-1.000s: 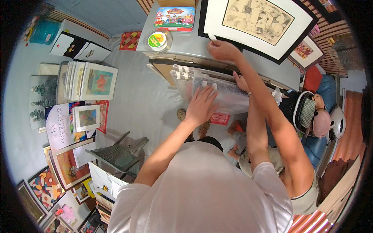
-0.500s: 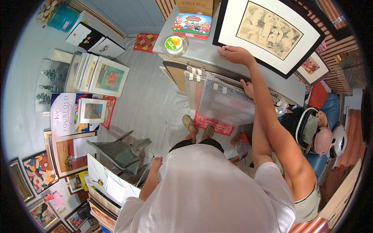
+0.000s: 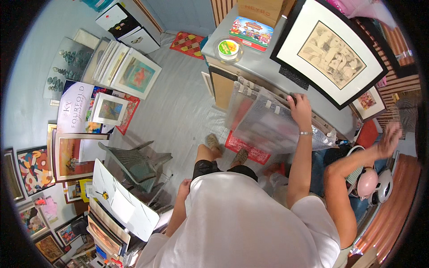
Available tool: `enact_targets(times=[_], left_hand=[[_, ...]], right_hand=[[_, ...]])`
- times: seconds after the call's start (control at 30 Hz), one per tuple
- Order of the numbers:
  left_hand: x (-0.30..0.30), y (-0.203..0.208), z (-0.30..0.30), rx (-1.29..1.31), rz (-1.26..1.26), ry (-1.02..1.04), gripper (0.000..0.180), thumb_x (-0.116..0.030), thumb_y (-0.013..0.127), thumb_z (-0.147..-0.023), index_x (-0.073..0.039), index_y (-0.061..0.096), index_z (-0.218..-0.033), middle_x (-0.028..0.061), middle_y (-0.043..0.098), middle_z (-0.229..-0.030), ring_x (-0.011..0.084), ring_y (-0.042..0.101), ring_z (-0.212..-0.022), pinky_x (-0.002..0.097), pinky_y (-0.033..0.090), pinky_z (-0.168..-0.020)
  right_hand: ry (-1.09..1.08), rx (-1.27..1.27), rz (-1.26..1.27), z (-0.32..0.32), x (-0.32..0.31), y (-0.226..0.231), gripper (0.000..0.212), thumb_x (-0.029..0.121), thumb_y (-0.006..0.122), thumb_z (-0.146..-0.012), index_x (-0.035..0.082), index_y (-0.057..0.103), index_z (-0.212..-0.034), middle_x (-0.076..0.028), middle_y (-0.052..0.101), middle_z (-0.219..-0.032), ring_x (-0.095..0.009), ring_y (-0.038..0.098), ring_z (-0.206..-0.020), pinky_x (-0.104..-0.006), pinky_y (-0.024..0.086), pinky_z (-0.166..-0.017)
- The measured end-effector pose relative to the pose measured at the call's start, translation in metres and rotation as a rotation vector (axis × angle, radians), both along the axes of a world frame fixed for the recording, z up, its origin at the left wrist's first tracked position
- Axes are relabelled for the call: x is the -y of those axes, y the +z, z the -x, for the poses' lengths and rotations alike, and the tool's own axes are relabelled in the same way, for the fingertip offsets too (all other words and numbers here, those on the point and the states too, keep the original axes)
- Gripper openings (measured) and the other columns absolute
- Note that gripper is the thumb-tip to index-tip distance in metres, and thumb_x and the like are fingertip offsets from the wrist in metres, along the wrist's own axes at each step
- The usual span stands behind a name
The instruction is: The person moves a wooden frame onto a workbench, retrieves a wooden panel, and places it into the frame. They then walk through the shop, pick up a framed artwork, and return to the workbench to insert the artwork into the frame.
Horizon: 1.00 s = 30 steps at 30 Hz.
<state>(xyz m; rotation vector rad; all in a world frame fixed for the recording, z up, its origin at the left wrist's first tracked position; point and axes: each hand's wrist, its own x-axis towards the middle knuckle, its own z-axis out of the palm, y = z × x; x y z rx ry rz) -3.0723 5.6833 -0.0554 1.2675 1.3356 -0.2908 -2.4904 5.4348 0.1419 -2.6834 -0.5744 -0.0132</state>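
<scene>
Rm: grey desk (image 3: 261, 60), framed drawing (image 3: 333, 56) on it; wrapped frames (image 3: 268, 125) stand along its front. Chg: co-worker's hand (image 3: 390, 138), prev. over desk, now out R, blurred; wearer's L hand (image 3: 184, 187) off frames, at side. Thus R hand (image 3: 300, 107) alone at top edge. Grip, pinching or resting: can't tell; L likewise.

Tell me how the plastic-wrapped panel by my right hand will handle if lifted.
Likely stiff: the plastic-wrapped panel shows fairly straight edges. Its shiny wrap may slip against your right hand. Standing on edge, it could tip if pushed near the top.
</scene>
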Motion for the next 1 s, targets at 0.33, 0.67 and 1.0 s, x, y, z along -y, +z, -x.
enact_targets(times=[0.33,0.67,1.0], left_hand=[[-0.109,-0.032,0.035,0.030,-0.025,-0.306,0.029,-0.028,0.055,-0.096,0.000,0.061,-0.100,0.0075,0.063,-0.089,0.0163,0.059,-0.079,0.0301,0.049,-0.070],[-0.309,0.016,-0.009,0.251,-0.095,0.165,0.019,-0.023,0.057,-0.095,-0.005,0.060,-0.102,0.0021,0.060,-0.090,0.0123,0.057,-0.077,0.0253,0.044,-0.063],[-0.319,-0.037,0.072,0.142,0.160,0.278,0.027,-0.032,0.055,-0.095,-0.006,0.059,-0.103,0.0045,0.062,-0.085,0.0139,0.058,-0.069,0.0263,0.044,-0.057]], right_hand=[[0.046,-0.400,-0.485,0.076,-0.151,0.001,0.043,0.031,0.062,-0.093,0.002,0.053,-0.123,-0.015,0.061,-0.108,-0.026,0.063,-0.091,-0.0360,0.051,-0.075],[-0.617,-1.089,-1.401,-0.026,-0.327,-0.103,0.058,0.057,0.061,-0.087,0.009,0.045,-0.114,-0.009,0.061,-0.087,-0.017,0.060,-0.067,-0.0286,0.049,-0.053],[-0.615,-0.769,-1.435,0.020,-0.337,-0.099,0.040,0.047,0.066,-0.088,0.010,0.056,-0.100,-0.003,0.061,-0.073,-0.012,0.057,-0.056,-0.0253,0.043,-0.050]])
